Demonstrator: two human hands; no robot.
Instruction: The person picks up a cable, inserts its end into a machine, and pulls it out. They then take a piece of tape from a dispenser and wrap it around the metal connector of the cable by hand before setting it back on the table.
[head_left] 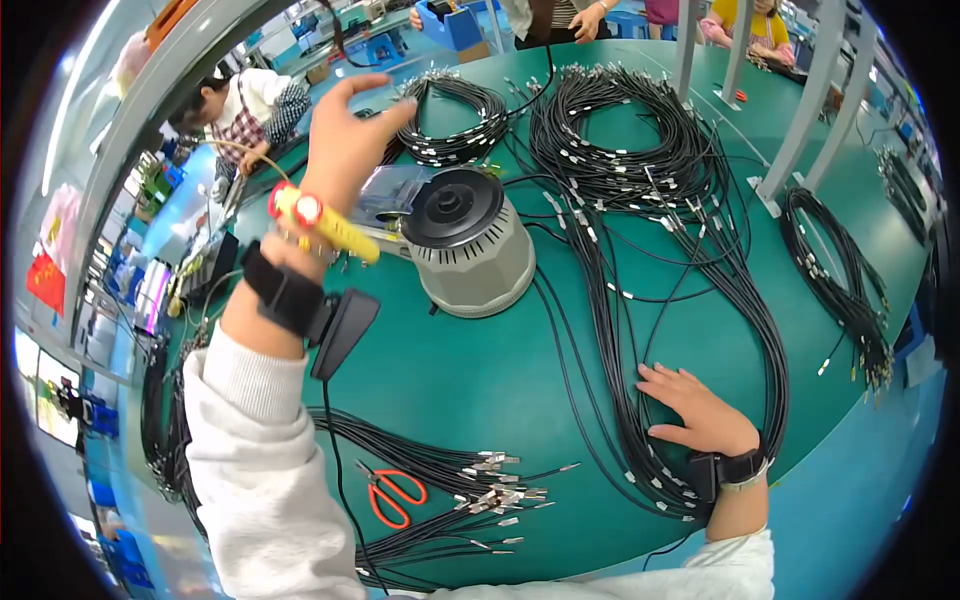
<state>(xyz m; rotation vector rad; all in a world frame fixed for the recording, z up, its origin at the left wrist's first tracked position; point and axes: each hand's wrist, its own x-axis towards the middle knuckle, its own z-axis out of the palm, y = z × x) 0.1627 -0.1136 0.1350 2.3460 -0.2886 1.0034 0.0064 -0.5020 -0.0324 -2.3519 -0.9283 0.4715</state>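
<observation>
Standing between left hand [345, 138] and cable bundle [597, 288]: grey machine [475, 272]; red-handled scissors [377, 482] nearer.

White sleeves [265, 480], black wrist straps [280, 292]

Right hand [700, 412] beside black cables [598, 300]

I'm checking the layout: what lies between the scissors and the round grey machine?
Head view: black cables nearest the scissors, then green tabletop up to the machine.
</observation>
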